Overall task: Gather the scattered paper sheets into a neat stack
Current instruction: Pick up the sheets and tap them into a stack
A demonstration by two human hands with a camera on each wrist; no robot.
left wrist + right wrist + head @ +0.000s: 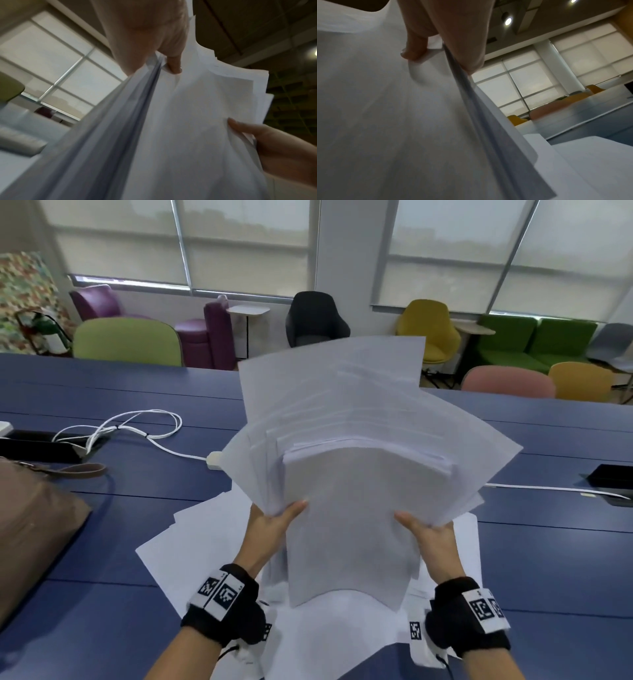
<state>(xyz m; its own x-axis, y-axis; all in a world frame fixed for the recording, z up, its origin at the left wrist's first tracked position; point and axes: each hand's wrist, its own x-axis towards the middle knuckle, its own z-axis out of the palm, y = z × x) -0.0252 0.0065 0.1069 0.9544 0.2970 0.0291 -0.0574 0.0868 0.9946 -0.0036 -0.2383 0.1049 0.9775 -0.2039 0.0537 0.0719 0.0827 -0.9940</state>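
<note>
A thick, fanned bundle of white paper sheets (356, 440) is lifted upright above the blue table (102, 542). My left hand (277, 520) pinches its left edge, thumb on the near face, fingers hidden behind. My right hand (428, 534) pinches the right edge the same way. The sheets are uneven, with corners sticking out at the top and both sides. In the left wrist view the bundle (171, 128) shows its layered edge under my thumb. The right wrist view shows the bundle (393, 115) edge-on too. More loose sheets (195, 542) lie spread on the table beneath my wrists.
A brown bag (30, 525) lies at the left. A white cable (137, 426) with a small white adapter (214, 461) runs across the table's left half. A dark cable hatch (613, 477) sits at the right. Coloured chairs (126, 340) line the far edge.
</note>
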